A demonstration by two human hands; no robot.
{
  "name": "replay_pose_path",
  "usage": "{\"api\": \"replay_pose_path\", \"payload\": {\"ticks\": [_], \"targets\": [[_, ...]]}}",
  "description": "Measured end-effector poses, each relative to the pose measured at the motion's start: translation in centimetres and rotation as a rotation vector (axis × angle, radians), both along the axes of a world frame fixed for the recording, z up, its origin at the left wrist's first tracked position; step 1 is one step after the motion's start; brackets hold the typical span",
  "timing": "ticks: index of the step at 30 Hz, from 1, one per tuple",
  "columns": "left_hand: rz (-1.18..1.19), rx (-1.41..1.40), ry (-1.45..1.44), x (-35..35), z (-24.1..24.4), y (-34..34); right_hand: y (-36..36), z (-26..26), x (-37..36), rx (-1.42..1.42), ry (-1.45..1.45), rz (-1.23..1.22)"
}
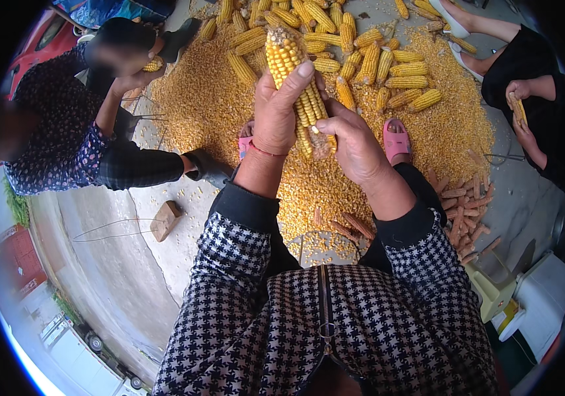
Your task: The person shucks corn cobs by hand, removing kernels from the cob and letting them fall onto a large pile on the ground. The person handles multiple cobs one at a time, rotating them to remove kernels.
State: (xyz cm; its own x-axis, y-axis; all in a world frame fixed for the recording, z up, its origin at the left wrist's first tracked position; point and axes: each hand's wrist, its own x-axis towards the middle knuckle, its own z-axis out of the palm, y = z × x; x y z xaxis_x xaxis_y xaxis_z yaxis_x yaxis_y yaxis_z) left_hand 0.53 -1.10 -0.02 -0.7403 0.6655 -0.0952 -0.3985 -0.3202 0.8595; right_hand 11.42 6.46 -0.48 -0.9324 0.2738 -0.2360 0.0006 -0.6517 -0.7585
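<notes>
An ear of dried yellow corn [285, 62], partly stripped of kernels, is held up before me in both hands. My left hand [280, 101] grips its middle, the thumb lying across the kernels. At its lower end my right hand [349, 136] holds on, the thumb pressing the kernels beside a bare strip of cob. Whether a second ear lies against it I cannot tell. Below the hands spreads a heap of loose kernels [203, 106]. Unshelled ears [407, 69] are piled on its far side. Reddish bare cobs [359, 225] rest near my knees.
More bare cobs [465, 208] lie in a pile at the right. A person sits at each side, holding corn. A block [165, 221] with wire stands on the floor at the left. A pale green plastic stool [492, 287] and a white container [547, 302] are at the lower right.
</notes>
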Motion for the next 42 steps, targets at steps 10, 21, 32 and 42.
{"api": "replay_pose_path", "payload": {"ticks": [10,21,32,42], "targets": [[0.013,-0.05,0.036,0.4,-0.5,0.4,0.0,-1.3,0.1,0.095,-0.062,0.024],[0.019,-0.046,-0.019,0.4,-1.0,0.5,-0.1,-1.0,0.3,0.213,-0.032,0.013],[0.041,-0.09,0.017,0.2,-1.0,0.5,-0.2,-0.3,0.2,0.271,-0.113,0.057],[0.061,-0.109,0.029,0.3,-1.2,0.6,-0.6,-1.2,0.2,0.317,-0.116,0.046]]}}
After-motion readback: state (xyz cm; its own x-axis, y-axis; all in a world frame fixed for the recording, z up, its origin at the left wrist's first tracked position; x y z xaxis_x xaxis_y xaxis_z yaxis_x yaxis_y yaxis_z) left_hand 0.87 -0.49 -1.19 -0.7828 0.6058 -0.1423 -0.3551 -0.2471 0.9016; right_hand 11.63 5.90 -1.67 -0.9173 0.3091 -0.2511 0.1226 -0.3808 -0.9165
